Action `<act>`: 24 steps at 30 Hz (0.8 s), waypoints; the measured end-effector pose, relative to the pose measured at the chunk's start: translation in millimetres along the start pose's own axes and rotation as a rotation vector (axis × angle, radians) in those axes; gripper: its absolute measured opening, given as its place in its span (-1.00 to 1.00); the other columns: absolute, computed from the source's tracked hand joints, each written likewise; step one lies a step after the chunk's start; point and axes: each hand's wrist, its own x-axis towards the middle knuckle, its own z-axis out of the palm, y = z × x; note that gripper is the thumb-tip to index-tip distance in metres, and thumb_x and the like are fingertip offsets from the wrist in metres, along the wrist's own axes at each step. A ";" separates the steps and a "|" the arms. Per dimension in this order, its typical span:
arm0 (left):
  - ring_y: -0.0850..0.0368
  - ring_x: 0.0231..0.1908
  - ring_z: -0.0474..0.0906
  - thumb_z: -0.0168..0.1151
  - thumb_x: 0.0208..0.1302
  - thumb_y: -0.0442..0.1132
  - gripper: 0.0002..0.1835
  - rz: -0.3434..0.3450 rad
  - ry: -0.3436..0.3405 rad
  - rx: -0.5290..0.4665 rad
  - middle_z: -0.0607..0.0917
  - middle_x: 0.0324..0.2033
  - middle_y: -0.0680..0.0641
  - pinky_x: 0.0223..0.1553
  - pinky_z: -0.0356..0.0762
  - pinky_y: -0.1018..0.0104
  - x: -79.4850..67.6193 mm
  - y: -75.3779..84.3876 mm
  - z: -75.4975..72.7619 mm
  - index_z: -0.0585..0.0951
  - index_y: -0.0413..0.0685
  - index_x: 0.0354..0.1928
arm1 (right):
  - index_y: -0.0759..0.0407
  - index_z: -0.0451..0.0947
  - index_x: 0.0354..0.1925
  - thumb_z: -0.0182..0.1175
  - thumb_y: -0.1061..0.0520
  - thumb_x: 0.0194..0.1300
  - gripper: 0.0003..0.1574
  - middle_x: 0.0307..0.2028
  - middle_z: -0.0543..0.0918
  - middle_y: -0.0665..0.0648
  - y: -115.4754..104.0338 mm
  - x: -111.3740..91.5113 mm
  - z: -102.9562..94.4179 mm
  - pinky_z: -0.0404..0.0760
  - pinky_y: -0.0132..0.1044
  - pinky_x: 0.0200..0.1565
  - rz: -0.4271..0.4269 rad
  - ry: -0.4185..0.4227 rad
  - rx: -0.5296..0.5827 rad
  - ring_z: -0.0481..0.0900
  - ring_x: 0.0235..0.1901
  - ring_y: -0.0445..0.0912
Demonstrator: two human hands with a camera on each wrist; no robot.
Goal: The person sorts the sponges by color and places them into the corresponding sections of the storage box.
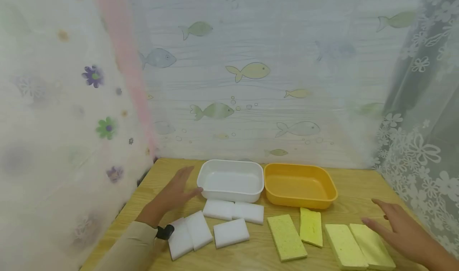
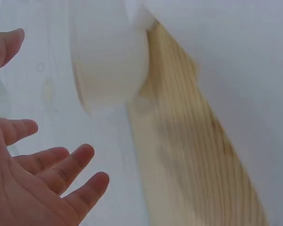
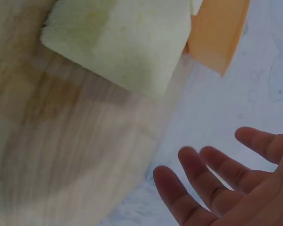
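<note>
My left hand (image 1: pixel 173 193) is held up by the left end of a white plastic basin (image 1: pixel 229 196), fingers spread and nothing in it. In the left wrist view that hand (image 2: pixel 42 183) is apart from the basin (image 2: pixel 111 61). Over at the right, my right hand (image 1: pixel 403 231) hovers beside pale yellow sponge blocks (image 1: pixel 373 245), its fingers loosely extended and holding nothing. The right wrist view has a yellow block (image 3: pixel 118 47) away from the fingers of the right hand (image 3: pixel 240 188). Several white sponge blocks (image 1: pixel 231 233) lie in front of the white basin.
An orange-yellow basin (image 1: pixel 301 202) stands against the white one's right side. More yellow sponges (image 1: pixel 287 237) lie before it on the wooden table (image 1: pixel 358 183). A fish-print curtain (image 1: pixel 251 103) hangs behind, with flowered sheets (image 1: pixel 53 123) along the sides.
</note>
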 end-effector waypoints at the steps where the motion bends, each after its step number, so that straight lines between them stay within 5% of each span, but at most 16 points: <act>1: -0.33 0.52 0.17 0.20 0.37 0.38 0.06 -0.001 0.004 -0.031 0.09 0.59 -0.27 0.41 0.22 -0.38 2.1 1.7 2.8 0.00 -0.02 0.66 | 0.62 0.03 0.48 0.00 -0.32 0.59 0.11 0.25 0.25 0.75 2.0 -1.3 1.0 0.61 0.27 -0.23 0.010 -0.011 0.013 0.51 0.02 0.51; 6: -0.27 0.40 0.38 0.26 0.32 0.39 0.08 -0.055 0.025 -0.152 0.18 0.57 -0.23 0.32 0.40 -0.29 10.4 9.4 14.9 0.07 -0.03 0.65 | 0.63 0.03 0.46 0.04 -0.30 0.58 0.10 0.22 0.30 0.75 10.6 -7.6 7.8 0.67 0.16 -0.27 0.048 -0.049 0.077 0.63 -0.08 0.40; 18: -0.25 0.40 0.42 0.50 0.15 0.28 0.06 -0.229 0.086 -0.472 0.33 0.51 -0.10 0.14 0.66 -0.05 18.9 9.8 37.0 0.22 0.17 0.61 | 0.55 -0.13 0.54 0.20 -0.29 0.48 0.23 0.30 0.23 0.78 28.0 -14.2 23.4 0.70 0.06 -0.21 0.178 -0.205 0.274 0.67 -0.03 0.25; 24: -0.23 0.38 0.46 0.53 0.15 0.21 0.04 -0.257 0.087 -0.516 0.30 0.53 -0.14 0.14 0.66 -0.02 18.8 8.1 42.4 0.25 0.15 0.60 | 0.41 -0.29 0.60 0.29 -0.14 0.45 0.27 0.43 -0.05 0.77 37.8 -15.9 28.8 0.72 0.07 -0.25 0.202 -0.292 0.479 0.67 -0.01 0.25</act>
